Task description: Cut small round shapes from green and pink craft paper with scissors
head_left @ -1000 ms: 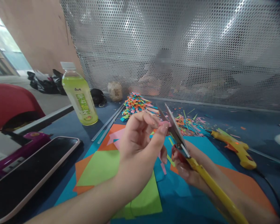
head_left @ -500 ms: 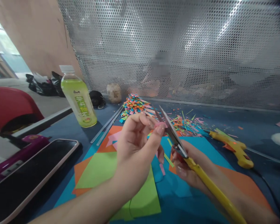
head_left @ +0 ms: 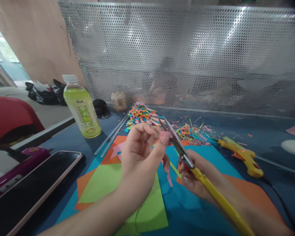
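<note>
My left hand (head_left: 141, 157) is raised over the table, thumb and forefinger pinched on a small pink paper strip (head_left: 164, 133). My right hand (head_left: 199, 178) grips yellow-handled scissors (head_left: 184, 157); their blades are slightly apart and meet the pink strip right at my left fingertips. Below both hands lie overlapping sheets of coloured paper: green (head_left: 108, 183), teal (head_left: 201, 154) and orange (head_left: 250, 193). A loose pink strip (head_left: 169, 179) lies on the teal sheet under my hands.
A pile of cut paper bits (head_left: 142, 114) and scattered scraps (head_left: 191, 129) sit farther back. A green drink bottle (head_left: 82, 106) stands at left, a phone (head_left: 31, 186) and a purple tool (head_left: 17, 165) nearer left. A yellow glue gun (head_left: 241, 155) lies right. Perforated metal screen (head_left: 186, 55) behind.
Hands and scissors have shifted slightly left and down in view as the camera tilted up; the grips on strip and scissors are unchanged.
</note>
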Demonstrator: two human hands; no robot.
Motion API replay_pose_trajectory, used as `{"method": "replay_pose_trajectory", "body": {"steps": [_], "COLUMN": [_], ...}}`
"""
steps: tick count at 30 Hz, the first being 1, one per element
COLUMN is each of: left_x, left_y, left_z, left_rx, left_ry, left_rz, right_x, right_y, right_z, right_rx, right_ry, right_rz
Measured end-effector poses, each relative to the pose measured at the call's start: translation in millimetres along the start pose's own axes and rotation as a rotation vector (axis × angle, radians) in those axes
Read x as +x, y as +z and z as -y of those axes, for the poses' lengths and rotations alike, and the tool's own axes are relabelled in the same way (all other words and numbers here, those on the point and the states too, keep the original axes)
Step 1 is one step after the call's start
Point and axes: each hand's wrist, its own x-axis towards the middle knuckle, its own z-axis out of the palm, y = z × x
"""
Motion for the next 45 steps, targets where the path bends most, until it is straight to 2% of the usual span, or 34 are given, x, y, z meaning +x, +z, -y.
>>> {"method": "replay_pose_trajectory", "body": {"steps": [10, 15, 25, 31, 35, 41, 42, 45], "left_x": [2, 3, 4, 6, 8, 9, 9, 9], "left_y": [-2, -2, -1, -3, -4, -4, -4, -4], "left_z": [3, 3, 1, 0, 0, 0, 0, 1], "left_rx": [-0.008, -0.030, -0.025, -0.023, -0.019, -0.029, -0.032, -0.047], "left_ry": [0.023, 0.034, 0.019, 0.024, 0.001, -0.048, -0.058, -0.079], "left_rz": [-0.009, -0.010, -0.063, -0.051, -0.066, -0.079, -0.080, -0.090], "right_x": [-4, -3, -29, -27, -21, -7, -7, -12], "right_y": [3, 7, 17, 18, 18, 7, 5, 4], "right_z": [2, 2, 33, 35, 32, 31, 32, 36], "right_rx": [0.008, -0.030, -0.097, -0.120, -0.135, -0.007, -0.022, -0.126], "right_ry": [0.002, -0.051, -0.143, -0.149, -0.137, 0.049, 0.027, -0.180], "right_rz": [-0.001, -0.018, -0.062, -0.067, -0.153, -0.316, -0.332, -0.362]}}
